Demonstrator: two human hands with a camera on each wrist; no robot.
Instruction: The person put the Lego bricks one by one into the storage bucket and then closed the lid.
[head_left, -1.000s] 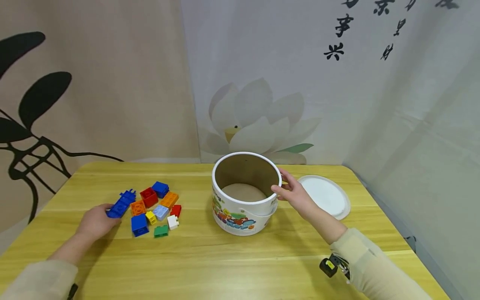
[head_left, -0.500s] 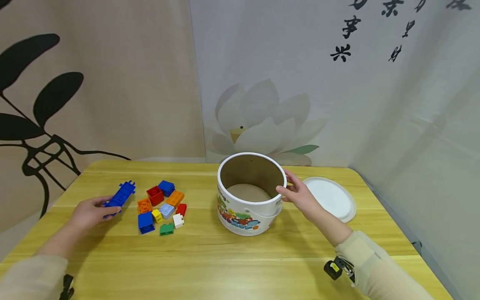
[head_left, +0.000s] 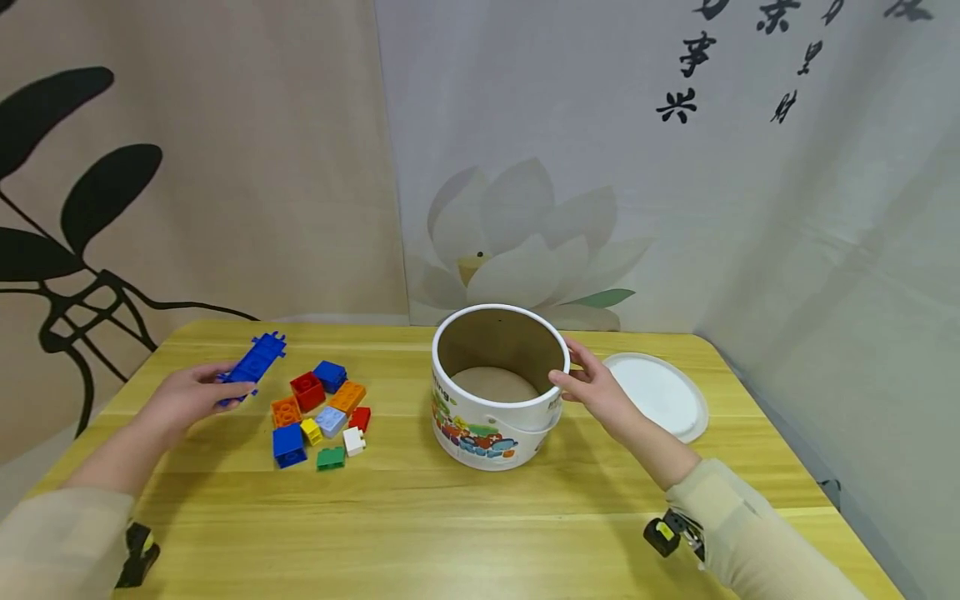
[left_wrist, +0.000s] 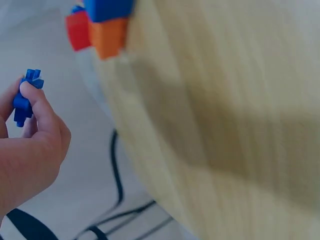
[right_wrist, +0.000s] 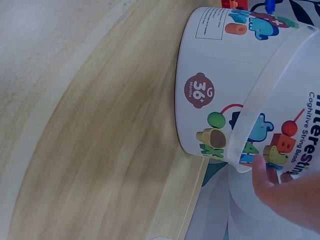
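Observation:
My left hand (head_left: pixel 191 396) pinches a long blue building block (head_left: pixel 255 358) with studs and small pegs at its ends, raised over the table left of the block pile. In the left wrist view the blue piece (left_wrist: pixel 22 102) sits between thumb and fingers. My right hand (head_left: pixel 596 387) holds the right side of a white toy bucket (head_left: pixel 480 429) at its rim, thumb on the near side. The bucket stands upright without its lid, and its visible floor is bare. Printed toy pictures cover its wall, as the right wrist view (right_wrist: pixel 207 65) shows from the side.
Loose building blocks lie left of the bucket, among them a red one (head_left: pixel 307 391), an orange one (head_left: pixel 348 397), a blue one (head_left: pixel 288 446) and a green one (head_left: pixel 331 458). A round white lid (head_left: pixel 660 396) rests behind my right forearm. Printed curtains (head_left: pixel 525 125) hang behind the table.
My left hand has lifted the long blue block up from beside the pile and moved it slightly away from me. The right hand and bucket keep their places; the head view shifted a little.

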